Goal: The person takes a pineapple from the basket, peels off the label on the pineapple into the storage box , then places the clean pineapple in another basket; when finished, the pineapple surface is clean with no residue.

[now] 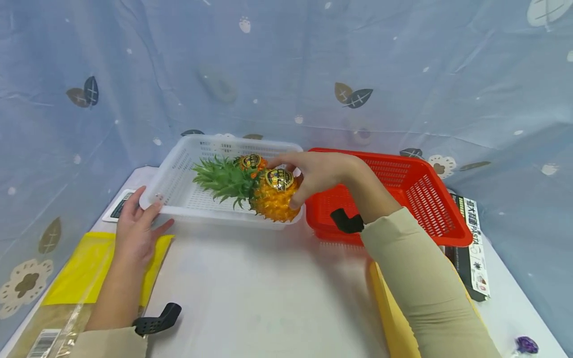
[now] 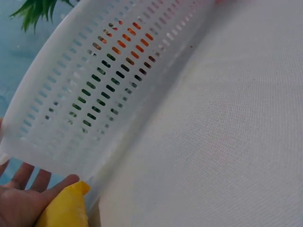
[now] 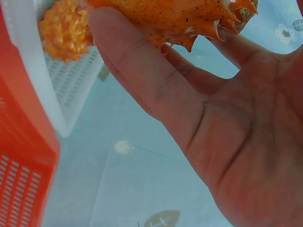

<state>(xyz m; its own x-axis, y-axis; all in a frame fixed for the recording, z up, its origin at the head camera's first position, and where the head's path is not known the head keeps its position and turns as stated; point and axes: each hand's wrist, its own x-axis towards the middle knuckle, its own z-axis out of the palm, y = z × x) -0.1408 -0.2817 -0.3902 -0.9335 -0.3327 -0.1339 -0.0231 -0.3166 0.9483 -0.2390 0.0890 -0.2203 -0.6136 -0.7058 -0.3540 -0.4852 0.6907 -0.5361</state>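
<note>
Yellow bag (image 1: 76,268) near; red basket (image 1: 429,199) beside white basket (image 1: 179,191).

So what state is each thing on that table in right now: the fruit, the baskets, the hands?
Pineapple: lying on its side over the white basket's near corner, gripped.
Second pineapple: lying inside the white basket.
White basket: upright on the table.
Red basket: upright, nothing seen inside.
Right hand: fingers curled round the pineapple.
Left hand: fingers straight, touching the white basket's corner.
</note>
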